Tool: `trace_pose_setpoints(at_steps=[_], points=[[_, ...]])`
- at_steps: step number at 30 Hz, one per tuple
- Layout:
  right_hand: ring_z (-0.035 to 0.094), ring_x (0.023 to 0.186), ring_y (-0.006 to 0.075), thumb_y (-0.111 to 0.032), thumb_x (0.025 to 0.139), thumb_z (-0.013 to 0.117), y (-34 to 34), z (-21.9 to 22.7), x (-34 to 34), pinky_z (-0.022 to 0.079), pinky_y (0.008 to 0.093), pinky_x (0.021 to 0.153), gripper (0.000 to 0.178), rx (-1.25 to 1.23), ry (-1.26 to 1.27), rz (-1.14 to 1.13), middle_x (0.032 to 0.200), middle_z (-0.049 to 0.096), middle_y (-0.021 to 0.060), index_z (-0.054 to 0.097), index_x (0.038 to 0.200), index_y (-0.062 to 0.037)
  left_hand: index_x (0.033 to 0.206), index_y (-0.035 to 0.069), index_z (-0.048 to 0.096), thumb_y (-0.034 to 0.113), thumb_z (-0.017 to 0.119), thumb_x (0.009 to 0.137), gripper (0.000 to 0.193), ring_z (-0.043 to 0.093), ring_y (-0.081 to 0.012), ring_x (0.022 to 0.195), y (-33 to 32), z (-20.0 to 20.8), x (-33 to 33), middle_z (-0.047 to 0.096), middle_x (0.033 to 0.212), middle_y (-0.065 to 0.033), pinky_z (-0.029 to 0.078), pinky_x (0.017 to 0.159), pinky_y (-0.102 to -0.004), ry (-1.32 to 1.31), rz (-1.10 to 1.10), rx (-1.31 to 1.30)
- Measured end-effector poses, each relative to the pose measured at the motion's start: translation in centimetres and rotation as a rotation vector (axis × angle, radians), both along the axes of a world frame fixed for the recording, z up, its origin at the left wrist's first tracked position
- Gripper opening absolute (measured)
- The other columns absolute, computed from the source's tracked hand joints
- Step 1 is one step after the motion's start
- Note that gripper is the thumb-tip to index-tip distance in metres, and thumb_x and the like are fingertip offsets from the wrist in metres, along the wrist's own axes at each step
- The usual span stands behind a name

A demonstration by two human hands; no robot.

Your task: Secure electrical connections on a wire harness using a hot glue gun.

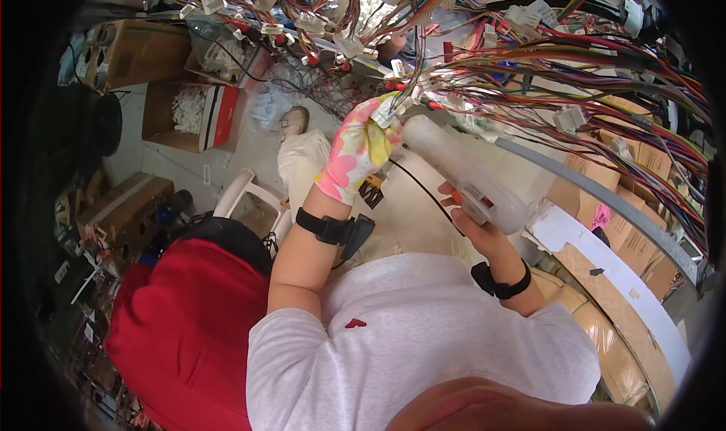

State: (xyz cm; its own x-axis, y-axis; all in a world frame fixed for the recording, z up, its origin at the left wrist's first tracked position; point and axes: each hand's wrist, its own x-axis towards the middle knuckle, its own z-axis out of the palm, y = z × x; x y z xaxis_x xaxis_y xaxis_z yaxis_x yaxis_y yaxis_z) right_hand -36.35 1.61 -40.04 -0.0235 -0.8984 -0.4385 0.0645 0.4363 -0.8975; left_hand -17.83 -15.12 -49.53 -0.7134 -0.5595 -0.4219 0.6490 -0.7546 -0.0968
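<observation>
My left hand (359, 147), in a white glove with pink and yellow patches, is raised to the hanging wires. Its fingers are closed around a white plastic connector (384, 116) at the end of a wire bundle. Bare, my right hand (480, 231) grips the lower end of a long translucent plastic bottle (473, 170) with a small label. The bottle tilts up and left, its far end close to my gloved fingers. Its exact kind is hard to make out. A thin black cable (420, 181) runs between my hands, over my lap.
Multicoloured wire harnesses (590, 75) with white connectors hang across the top and right. A grey rail (605, 181) curves below them. Cardboard boxes (144, 53) stand at the left, one holding white parts (190, 107). A white plastic chair (238, 193) and red cloth (189, 317) are beside me.
</observation>
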Motion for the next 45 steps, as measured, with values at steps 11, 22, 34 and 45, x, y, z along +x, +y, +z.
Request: trace_pose_setpoints(at_steps=[11, 22, 34, 45], points=[[0.054, 0.108, 0.018, -0.001, 0.087, 0.056, 0.5, -0.8, -0.1, 0.049, 0.0317, 0.086, 0.044, 0.041, 0.115, 0.064, 0.116, 0.056, 0.0084, 0.047, 0.13, -0.0066, 0.11, 0.003, 0.059, 0.027, 0.054, 0.095, 0.028, 0.057, -0.0166, 0.065, -0.3, -1.7, -0.6, 0.066, 0.106, -0.0154, 0.047, 0.061, -0.0276, -0.07, -0.099, 0.056], [0.053, 0.101, 0.0144, -0.001, 0.087, 0.057, 0.7, -1.0, -0.5, 0.05, 0.0297, 0.08, 0.043, 0.007, 0.194, 0.089, 0.109, 0.056, 0.0064, 0.048, 0.129, -0.0078, 0.111, 0.003, 0.058, 0.027, 0.053, 0.096, 0.029, 0.06, -0.0169, 0.071, 0.0, -1.3, -0.8, 0.066, 0.105, -0.0144, 0.047, 0.062, -0.0283, -0.061, -0.073, 0.066], [0.054, 0.099, 0.0154, 0.003, 0.084, 0.056, 0.5, -0.5, -0.6, 0.052, 0.0302, 0.078, 0.046, 0.016, 0.182, 0.063, 0.107, 0.056, 0.0069, 0.048, 0.129, -0.0075, 0.107, -0.004, 0.059, 0.033, 0.051, 0.097, 0.039, 0.051, -0.0134, 0.058, -0.5, -0.4, -0.8, 0.066, 0.094, -0.0129, 0.039, 0.055, -0.0259, -0.076, -0.124, 0.035], [0.055, 0.099, 0.0155, 0.002, 0.085, 0.057, 0.5, 0.1, -0.5, 0.052, 0.0308, 0.079, 0.043, 0.028, 0.12, 0.058, 0.105, 0.057, 0.0071, 0.049, 0.126, -0.0068, 0.1, 0.004, 0.061, 0.041, 0.052, 0.096, 0.039, 0.045, -0.0117, 0.044, -0.9, -0.2, -0.8, 0.06, 0.065, -0.0061, 0.034, 0.045, -0.0243, -0.233, -0.228, 0.083]])
